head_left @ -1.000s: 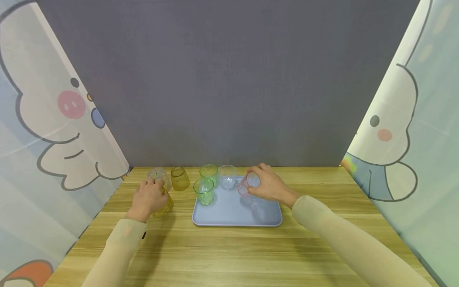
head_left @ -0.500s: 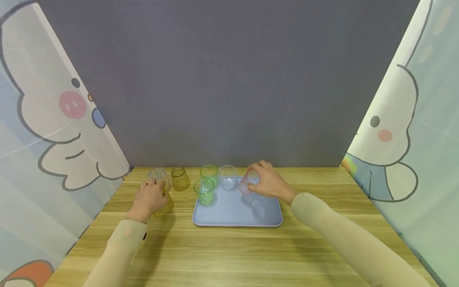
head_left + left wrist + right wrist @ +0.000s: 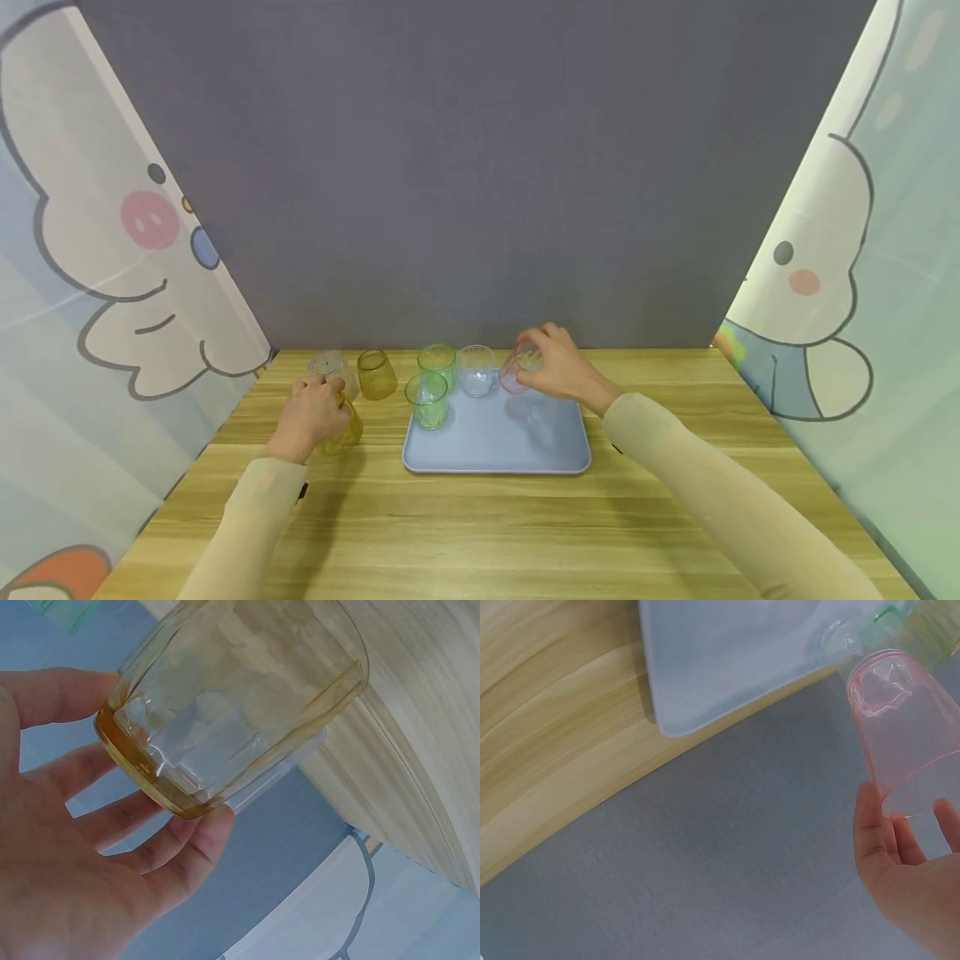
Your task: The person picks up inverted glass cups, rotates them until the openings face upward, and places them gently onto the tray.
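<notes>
In the head view my left hand (image 3: 309, 417) grips the base of a yellow glass (image 3: 345, 433), which is bottom up on the wooden table. The left wrist view shows my fingers round the thick amber base of that yellow glass (image 3: 240, 690). My right hand (image 3: 558, 367) pinches a pink glass (image 3: 513, 377) by its rim, over the back right of the pale blue tray (image 3: 495, 450). Seen from the right wrist, the pink glass (image 3: 907, 727) has its base towards the tray; contact between them cannot be made out.
Two green glasses (image 3: 427, 404) and a clear glass (image 3: 476, 371) stand upright at the tray's left and back. An amber glass (image 3: 377, 377) stands bottom up left of the tray. Another clear glass (image 3: 326, 363) is partly hidden behind my left hand. A grey panel (image 3: 480, 183) closes off the back.
My right hand has moved slightly back and up with the pink glass, towards the tray's rear edge. The left hand and the yellow glass have stayed in place.
</notes>
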{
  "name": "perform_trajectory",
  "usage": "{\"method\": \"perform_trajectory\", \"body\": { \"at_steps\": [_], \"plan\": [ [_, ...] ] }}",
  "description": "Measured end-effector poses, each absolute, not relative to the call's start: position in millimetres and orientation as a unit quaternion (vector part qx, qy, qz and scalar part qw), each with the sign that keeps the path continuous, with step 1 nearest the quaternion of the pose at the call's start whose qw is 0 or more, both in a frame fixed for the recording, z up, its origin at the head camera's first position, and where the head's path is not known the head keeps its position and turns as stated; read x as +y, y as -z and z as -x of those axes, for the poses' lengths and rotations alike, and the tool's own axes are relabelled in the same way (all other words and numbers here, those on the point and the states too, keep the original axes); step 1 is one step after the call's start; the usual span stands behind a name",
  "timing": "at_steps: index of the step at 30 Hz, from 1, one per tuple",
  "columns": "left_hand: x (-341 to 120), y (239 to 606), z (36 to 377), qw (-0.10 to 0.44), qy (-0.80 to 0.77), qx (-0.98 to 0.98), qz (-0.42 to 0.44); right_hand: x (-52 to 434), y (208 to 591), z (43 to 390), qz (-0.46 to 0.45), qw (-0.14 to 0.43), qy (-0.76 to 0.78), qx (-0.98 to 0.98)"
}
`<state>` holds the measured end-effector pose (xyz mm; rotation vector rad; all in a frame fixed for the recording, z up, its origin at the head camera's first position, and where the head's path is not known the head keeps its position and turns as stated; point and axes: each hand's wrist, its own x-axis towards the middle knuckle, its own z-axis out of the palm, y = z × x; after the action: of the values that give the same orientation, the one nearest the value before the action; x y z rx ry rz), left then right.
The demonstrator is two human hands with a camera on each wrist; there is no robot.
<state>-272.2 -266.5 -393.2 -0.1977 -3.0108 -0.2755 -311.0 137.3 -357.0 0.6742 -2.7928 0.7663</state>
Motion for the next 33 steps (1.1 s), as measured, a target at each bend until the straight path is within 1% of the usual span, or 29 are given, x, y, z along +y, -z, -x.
{"method": "perform_trajectory", "body": {
  "at_steps": [10,33],
  "plan": [
    [-266,389,272,0.048,0.087,-0.993,0.058,133,359,318,-0.208,0.088,-0.272,-0.935],
    [-265,392,274,0.043,0.098,-0.993,0.052,132,382,335,-0.203,0.116,-0.257,-0.938]
  ]
}}
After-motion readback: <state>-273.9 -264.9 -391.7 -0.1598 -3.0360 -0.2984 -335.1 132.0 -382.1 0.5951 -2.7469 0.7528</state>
